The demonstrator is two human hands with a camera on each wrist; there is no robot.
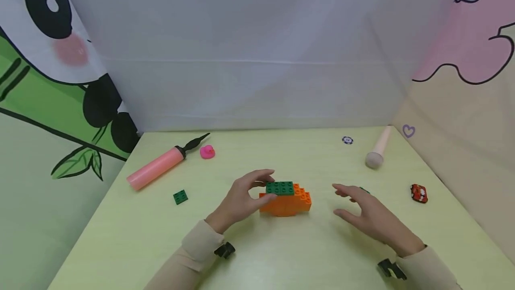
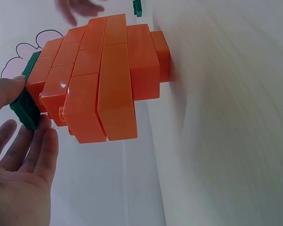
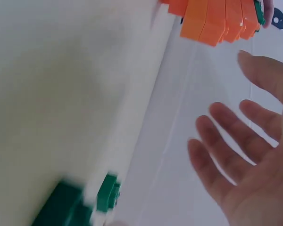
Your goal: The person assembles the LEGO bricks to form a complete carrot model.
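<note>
An orange toy-brick build (image 1: 284,205) stands on the table, stepped and wider above than at its base. Green toy bricks (image 1: 279,187) form part of its top. My left hand (image 1: 245,198) is at its left side, thumb and fingertips pinching the green brick (image 2: 26,106) in the left wrist view. To the right of the build, my right hand (image 1: 372,216) hovers with fingers spread and holds nothing. Another green brick (image 1: 364,190) is mostly hidden behind it; the right wrist view shows two green bricks, a blurred near one (image 3: 61,207) and a smaller one (image 3: 107,193).
On the left lie a loose green brick (image 1: 180,197), a pink hand pump (image 1: 157,168) and a pink rubber duck (image 1: 207,152). Toward the right are a poker chip (image 1: 347,140), a toy microphone (image 1: 376,153) and a red toy car (image 1: 419,193). Printed cloth walls (image 1: 257,57) bound the table.
</note>
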